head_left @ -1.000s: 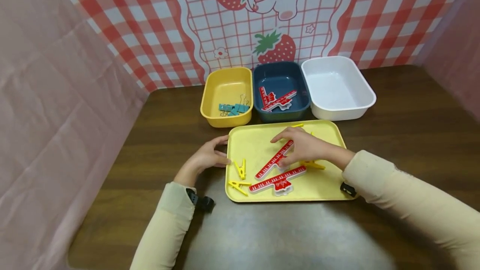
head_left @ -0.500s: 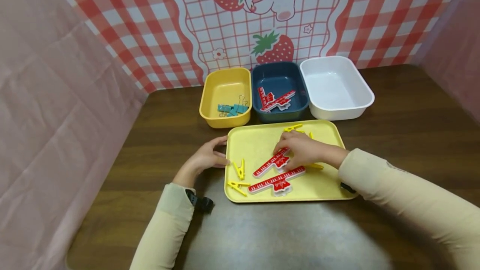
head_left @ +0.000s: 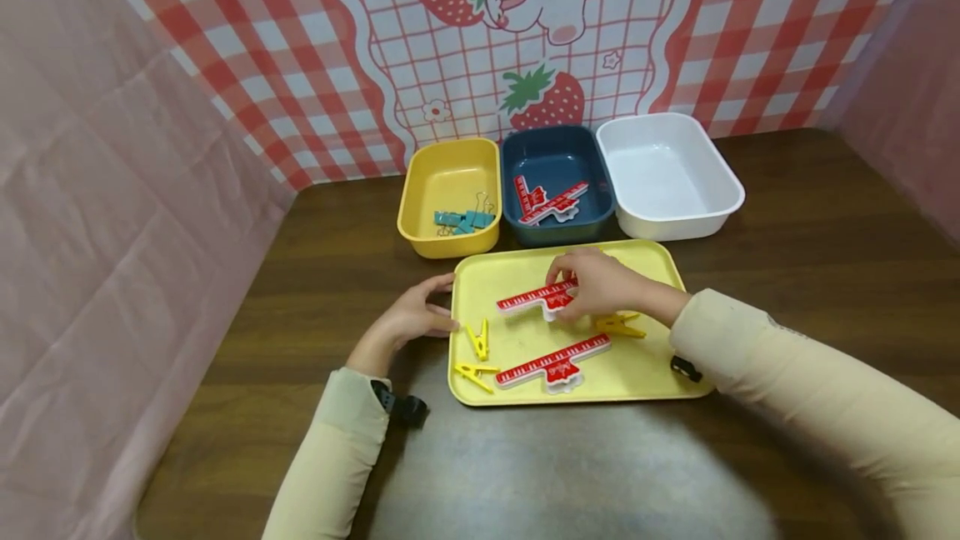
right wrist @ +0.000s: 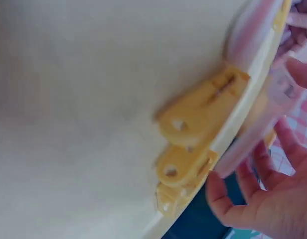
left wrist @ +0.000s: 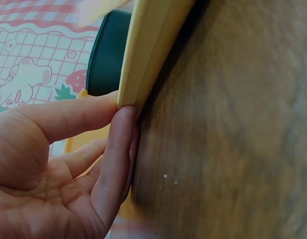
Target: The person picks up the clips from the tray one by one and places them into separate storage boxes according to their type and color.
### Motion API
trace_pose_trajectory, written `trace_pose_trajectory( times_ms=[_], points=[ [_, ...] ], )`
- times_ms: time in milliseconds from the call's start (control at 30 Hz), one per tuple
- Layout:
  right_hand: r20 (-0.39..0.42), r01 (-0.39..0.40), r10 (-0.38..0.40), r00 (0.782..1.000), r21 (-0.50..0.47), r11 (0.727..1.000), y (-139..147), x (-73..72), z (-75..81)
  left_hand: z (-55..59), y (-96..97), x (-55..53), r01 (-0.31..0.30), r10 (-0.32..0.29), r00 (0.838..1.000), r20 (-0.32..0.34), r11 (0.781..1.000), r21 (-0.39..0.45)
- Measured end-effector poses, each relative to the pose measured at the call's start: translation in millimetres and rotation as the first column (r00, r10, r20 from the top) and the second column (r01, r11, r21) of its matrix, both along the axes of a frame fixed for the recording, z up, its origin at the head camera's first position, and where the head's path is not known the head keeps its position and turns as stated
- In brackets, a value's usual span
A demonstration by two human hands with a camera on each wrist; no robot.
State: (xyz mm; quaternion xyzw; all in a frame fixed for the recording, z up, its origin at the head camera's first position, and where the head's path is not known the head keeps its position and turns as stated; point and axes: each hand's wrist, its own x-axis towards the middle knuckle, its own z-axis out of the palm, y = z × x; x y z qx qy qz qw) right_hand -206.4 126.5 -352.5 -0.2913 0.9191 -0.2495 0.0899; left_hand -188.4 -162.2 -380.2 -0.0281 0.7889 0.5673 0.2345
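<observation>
red ruler clip (head_left: 536,298) | white-edged, scale marks | lifted, roughly level | over yellow tray's (head_left: 645,373) far half

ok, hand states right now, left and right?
Left hand: open, fingers resting against the yellow tray edge.
Right hand: closed grip on a red ruler clip, above the tray.
</observation>
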Motion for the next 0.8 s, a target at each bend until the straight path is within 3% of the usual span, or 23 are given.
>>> trace_pose_trajectory(
  times_ms=[167,367,567,800],
  points=[
    [-0.082,0.094,-0.104,0.991,-0.114,0.989,-2,-13.7,14.4,0.5,-1.1,0.4,-0.006,0.006,1.000,0.012,1.000,0.005],
    [-0.133,0.253,-0.274,0.952,-0.159,0.954,-5,-34.2,29.1,1.9,-2.2,0.4,-0.002,0.002,1.000,0.010,1.000,-0.013],
    [-0.138,0.369,-0.394,0.908,-0.176,0.912,-3,-54.5,29.8,1.2,-3.1,0.7,0.005,-0.005,1.000,-0.005,1.000,-0.018],
    [-0.101,0.437,-0.456,0.884,-0.167,0.884,1,-69.4,23.0,0.4,-1.8,0.6,-0.003,0.003,1.000,0.007,1.000,-0.010]
  ],
)
